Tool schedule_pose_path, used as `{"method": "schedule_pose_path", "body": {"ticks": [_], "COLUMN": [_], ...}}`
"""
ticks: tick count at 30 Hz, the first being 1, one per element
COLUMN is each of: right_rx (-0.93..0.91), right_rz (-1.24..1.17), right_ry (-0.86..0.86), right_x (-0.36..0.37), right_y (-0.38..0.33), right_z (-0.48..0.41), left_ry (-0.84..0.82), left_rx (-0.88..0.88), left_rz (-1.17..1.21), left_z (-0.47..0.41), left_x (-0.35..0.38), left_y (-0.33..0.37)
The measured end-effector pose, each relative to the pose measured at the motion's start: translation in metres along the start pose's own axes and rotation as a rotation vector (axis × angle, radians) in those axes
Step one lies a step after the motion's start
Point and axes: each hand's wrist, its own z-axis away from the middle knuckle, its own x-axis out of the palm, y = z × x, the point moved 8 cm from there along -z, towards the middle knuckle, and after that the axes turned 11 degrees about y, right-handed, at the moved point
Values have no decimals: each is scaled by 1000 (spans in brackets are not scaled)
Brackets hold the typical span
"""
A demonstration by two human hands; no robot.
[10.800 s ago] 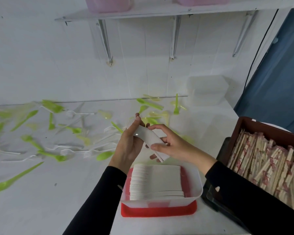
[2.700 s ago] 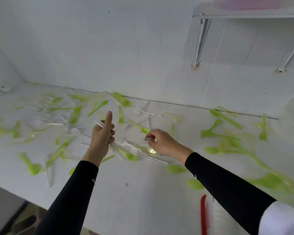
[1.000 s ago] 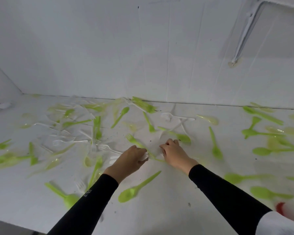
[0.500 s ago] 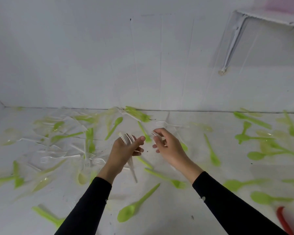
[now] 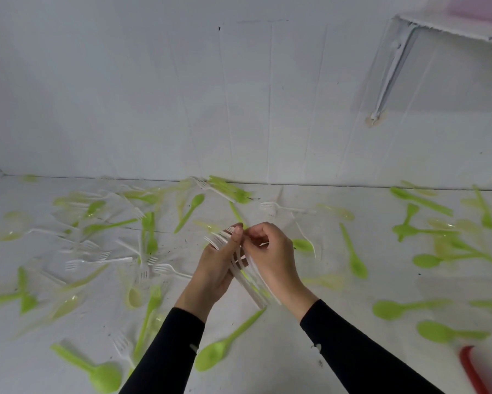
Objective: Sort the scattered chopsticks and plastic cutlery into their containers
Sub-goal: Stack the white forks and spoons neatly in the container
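Observation:
My left hand [image 5: 215, 273] grips a bunch of white plastic forks [image 5: 240, 267], tines up and to the left, handles pointing down to the right. My right hand [image 5: 273, 258] is pressed against the same bunch, its fingers curled round the forks near the tines. Both hands are raised above the white table [image 5: 267, 362]. More white forks [image 5: 97, 261] lie scattered at the left, mixed with green spoons [image 5: 215, 348] and other green cutlery across the whole surface.
A red container edge [image 5: 473, 371] shows at the bottom right corner. The white wall [image 5: 239, 95] rises behind the table, and a shelf bracket [image 5: 388, 78] hangs at the upper right. Green spoons [image 5: 443, 334] lie at the right.
Both hands rose from the table with white forks. They have come together, and the right hand now closes on the bunch held by the left.

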Motion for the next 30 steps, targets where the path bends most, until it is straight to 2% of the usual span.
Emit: {"method": "schedule_pose_path", "body": {"ticks": [5,12,15,17,18,20,23,27,30], "right_rx": [10,25,74,118,118,54,-47,36,42], "right_rz": [35,88,23,-52,-44,89,460,972,990], "right_ry": [-249,-126,-208,-307,-302,-156,24,-84,-30], "right_x": [12,-18,-23,-28,-36,-63,-96,-108,-117], "right_y": [11,25,33,42,47,63,95,137,139], "right_z": [6,-12,-14,-15,-19,-32,-47,-55,-61], "left_ry": [-12,-19,-34,8,33,99,203,218,219], "left_rx": [-9,-33,-77,-118,-131,-134,-66,65,296], "left_rz": [-54,-149,-133,-98,-76,-68,-239,-496,-925], "left_z": [-3,-14,-18,-25,-29,-39,-54,-72,-86], "left_x": [2,25,31,31,29,25,15,14,20], "left_y": [-4,-23,-31,-33,-33,-31,-25,-14,-5]}}
